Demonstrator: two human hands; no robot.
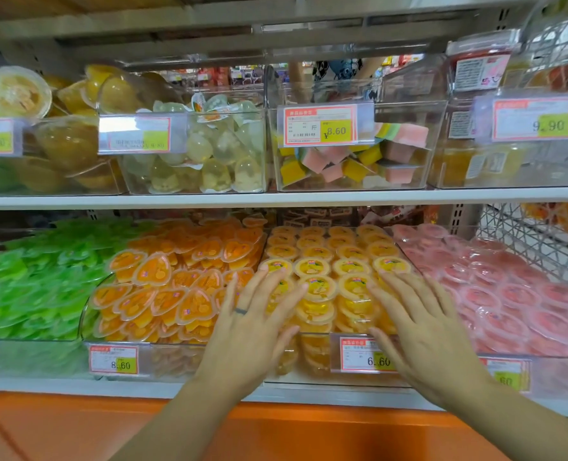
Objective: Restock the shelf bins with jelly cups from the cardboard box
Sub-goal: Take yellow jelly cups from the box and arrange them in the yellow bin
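Yellow jelly cups (315, 287), stacked in clear bin (312, 356): my left hand (252, 324) and right hand (422, 327), fingers straight, spread over front stacks.

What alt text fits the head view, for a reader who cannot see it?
A person's left hand and right hand lie open, fingers straight, on stacked round yellow jelly cups in a clear lower-shelf bin. Green cups, orange heart-shaped cups and pink cups fill the neighbouring bins.
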